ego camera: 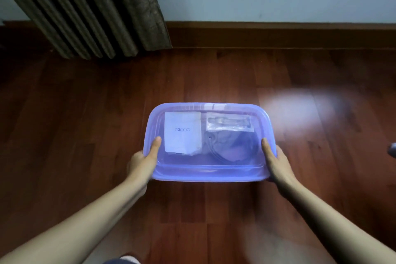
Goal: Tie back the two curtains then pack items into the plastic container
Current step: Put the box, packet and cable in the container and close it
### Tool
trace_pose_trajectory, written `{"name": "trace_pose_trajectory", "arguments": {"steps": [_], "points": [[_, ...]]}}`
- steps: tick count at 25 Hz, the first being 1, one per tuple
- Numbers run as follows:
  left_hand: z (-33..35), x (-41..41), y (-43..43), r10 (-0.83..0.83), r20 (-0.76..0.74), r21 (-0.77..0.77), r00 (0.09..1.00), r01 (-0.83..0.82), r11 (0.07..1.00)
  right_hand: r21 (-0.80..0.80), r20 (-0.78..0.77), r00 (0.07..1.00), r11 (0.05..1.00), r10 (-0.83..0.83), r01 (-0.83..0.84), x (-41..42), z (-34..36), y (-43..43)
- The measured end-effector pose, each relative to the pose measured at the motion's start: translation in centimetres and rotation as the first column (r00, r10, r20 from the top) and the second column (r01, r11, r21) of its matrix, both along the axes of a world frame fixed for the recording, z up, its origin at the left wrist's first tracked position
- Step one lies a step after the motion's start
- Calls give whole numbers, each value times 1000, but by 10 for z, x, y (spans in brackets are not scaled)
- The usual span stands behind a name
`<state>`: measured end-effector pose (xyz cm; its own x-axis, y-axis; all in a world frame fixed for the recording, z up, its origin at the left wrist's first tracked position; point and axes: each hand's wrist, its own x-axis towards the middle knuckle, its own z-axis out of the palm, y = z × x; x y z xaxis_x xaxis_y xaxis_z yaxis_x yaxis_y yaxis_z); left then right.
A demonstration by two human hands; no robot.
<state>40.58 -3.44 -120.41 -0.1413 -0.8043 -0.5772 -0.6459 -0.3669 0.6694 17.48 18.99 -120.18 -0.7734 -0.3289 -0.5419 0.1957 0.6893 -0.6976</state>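
Translucent purple container [210,172], rectangular, lid on, level, holding white box [182,133] at left, clear packet [229,123] at far right, dim coiled cord [227,150] nearer; curtain [96,10], dark, pleated, hanging far left.

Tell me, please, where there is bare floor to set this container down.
Bare floor lies ahead, between the container and the skirting board, and leftward below the curtain. The left hand and right hand occupy the container's ends. A grey object crowds the far right edge.

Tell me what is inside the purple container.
Through the translucent lid of the plastic container: a white packet at left, a clear sealed pouch at right, and something coiled below it, too hazy to identify. Anything beneath these is covered.
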Motion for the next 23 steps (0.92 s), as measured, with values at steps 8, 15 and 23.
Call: {"name": "trace_pose_trajectory", "arguments": {"steps": [8, 15, 23], "points": [[18, 34, -44, 117, 80, -194, 990, -100, 976, 12, -108, 991, 997, 81, -80, 14, 5, -74], [60, 131, -135, 382, 64, -216, 922, -361, 907, -92, -60, 951, 947, 303, -307, 77, 39, -223], [119, 242, -212, 708, -155, 33, 689, -713, 700, -138, 16, 875, 868, 484, -478, 178, 91, -354]]}}
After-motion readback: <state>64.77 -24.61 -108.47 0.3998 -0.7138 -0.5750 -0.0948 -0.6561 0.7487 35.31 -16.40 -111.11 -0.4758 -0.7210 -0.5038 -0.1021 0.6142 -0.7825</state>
